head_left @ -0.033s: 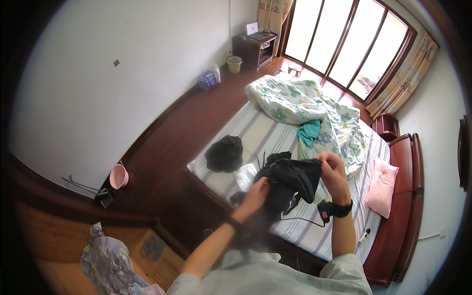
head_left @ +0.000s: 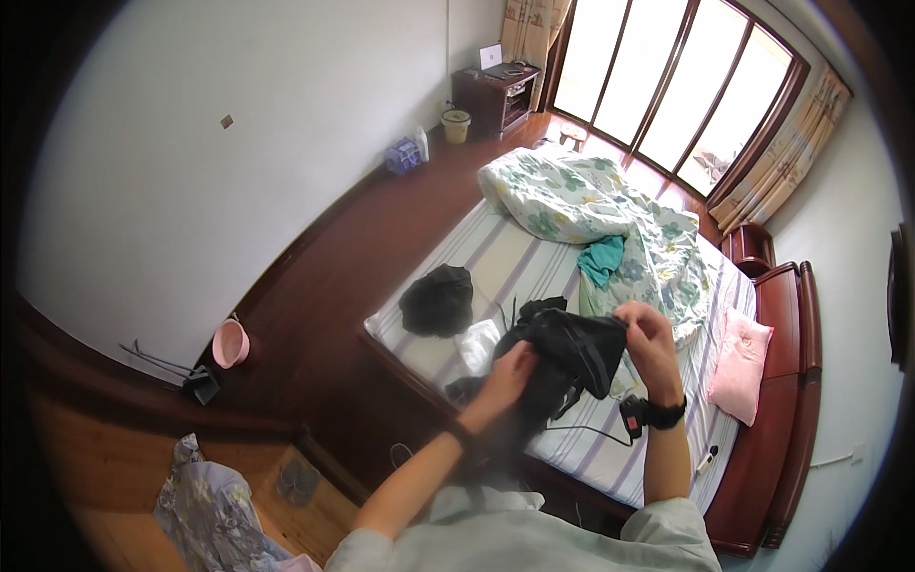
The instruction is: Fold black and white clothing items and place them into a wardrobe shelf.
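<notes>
A black fabric item (head_left: 581,348) with straps or trim hangs between my hands over the near side of the bed; I cannot tell whether it is a bag or a garment. Its upper right corner is pinched in my right hand (head_left: 652,348). My left hand (head_left: 508,379) lies against its left side, fingers bent at the cloth, their tips partly hidden. Left of it on the striped sheet are a white cloth (head_left: 478,347) and a bunched black garment (head_left: 437,301). By my right wrist there is a small black device (head_left: 631,417) with a cable.
A flowered quilt (head_left: 543,195) is heaped on the bed's far part, with a teal cloth (head_left: 600,259) on it. A pink pillow (head_left: 740,367) lies by the wooden headboard (head_left: 777,381). A pink bucket (head_left: 231,343) and a dustpan (head_left: 201,384) stand on the floor at left.
My left hand has shifted slightly right and up along the black fabric item. My right hand has dropped a little, still holding its corner.
</notes>
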`<control>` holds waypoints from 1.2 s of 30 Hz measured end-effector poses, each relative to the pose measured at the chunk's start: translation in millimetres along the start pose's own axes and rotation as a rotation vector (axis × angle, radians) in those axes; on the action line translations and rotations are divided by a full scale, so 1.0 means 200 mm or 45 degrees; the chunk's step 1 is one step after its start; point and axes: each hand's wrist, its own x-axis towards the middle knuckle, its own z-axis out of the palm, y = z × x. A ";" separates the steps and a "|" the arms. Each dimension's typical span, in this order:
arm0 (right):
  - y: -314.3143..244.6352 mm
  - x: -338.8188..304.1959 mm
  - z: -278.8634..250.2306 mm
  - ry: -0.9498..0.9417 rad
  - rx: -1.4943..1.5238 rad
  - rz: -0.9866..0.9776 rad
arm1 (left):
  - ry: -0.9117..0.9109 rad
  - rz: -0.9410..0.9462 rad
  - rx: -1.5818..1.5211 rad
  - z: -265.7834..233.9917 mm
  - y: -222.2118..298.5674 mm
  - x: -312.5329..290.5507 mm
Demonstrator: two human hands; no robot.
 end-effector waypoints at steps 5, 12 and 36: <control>0.26 -0.06 0.20 -0.098 -0.693 -0.148 | -0.070 0.039 -0.407 -0.18 0.27 0.17; 0.66 -0.08 0.58 0.502 -0.983 0.192 | -0.409 0.456 -0.356 -0.84 0.09 0.08; 1.95 1.71 1.12 0.540 -1.945 0.497 | -0.225 -0.545 0.786 -3.82 -1.73 1.04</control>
